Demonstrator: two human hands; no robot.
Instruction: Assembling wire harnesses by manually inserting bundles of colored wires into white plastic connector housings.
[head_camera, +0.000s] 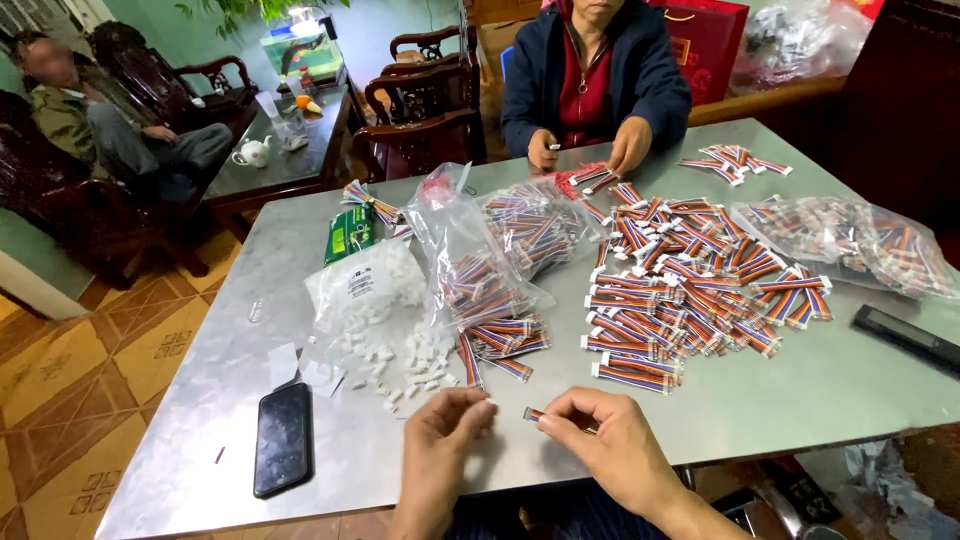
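On the metal table, a dark phone lies near the near left corner. Just beyond it white connectors spill from a clear bag.

At the near edge the left hand has its fingertips pinched together toward the right; whether a connector sits between them I cannot tell. Almost touching it, the right hand pinches the end of a short striped cable, its tip pointing at the left fingers. This looks like the joining step: cable end meeting connector. The next move would call for lining the tip up squarely and pressing it home.

Mid-table sits a bagged bundle of cables, then a big loose heap of cables toward the right. At the far edge another person's hands work on similar pieces. A second bag and a dark flat device lie by the right edge.
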